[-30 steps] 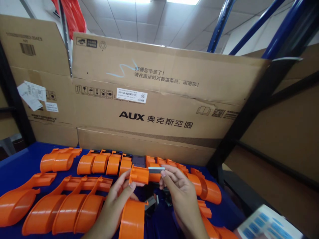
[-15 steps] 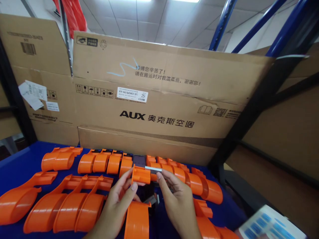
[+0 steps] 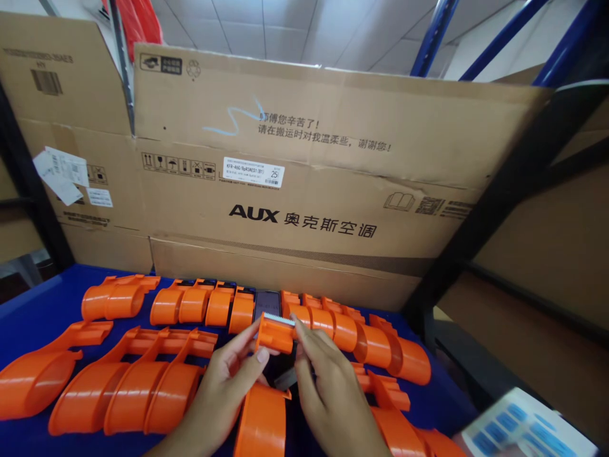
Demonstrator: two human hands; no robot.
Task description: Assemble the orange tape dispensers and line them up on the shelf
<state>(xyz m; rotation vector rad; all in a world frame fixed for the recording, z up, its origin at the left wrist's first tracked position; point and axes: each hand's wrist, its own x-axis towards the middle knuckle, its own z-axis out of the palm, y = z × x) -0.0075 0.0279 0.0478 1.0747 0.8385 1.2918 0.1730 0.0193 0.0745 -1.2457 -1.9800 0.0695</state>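
My left hand [image 3: 238,374] pinches an orange plastic tape dispenser [image 3: 275,336] between thumb and fingers, its end turned toward me. Along the upper edge of this piece lies a thin, light-coloured serrated blade [image 3: 278,318]. The fingers of my right hand [image 3: 328,377] are closed at the blade's right end and touch the dispenser's side there. I cannot tell whether the blade is fully seated. Just below my hands is an orange dispenser ring [image 3: 261,419]; whether it joins the held piece is unclear. Dark and grey parts between my wrists are mostly hidden.
Orange tape dispensers [image 3: 137,393] lie in rows on the blue surface [image 3: 28,304], left and right. A dark rectangular block [image 3: 267,303] stands in the back row. Behind rises a cardboard sheet [image 3: 304,158], with a black post [image 3: 485,203] at right. A white item with blue patches [image 3: 528,425] sits lower right.
The serrated blade has shifted left, from sticking out at the dispenser's right to lying along its top edge. My right hand has moved left with it. The view has tilted slightly.
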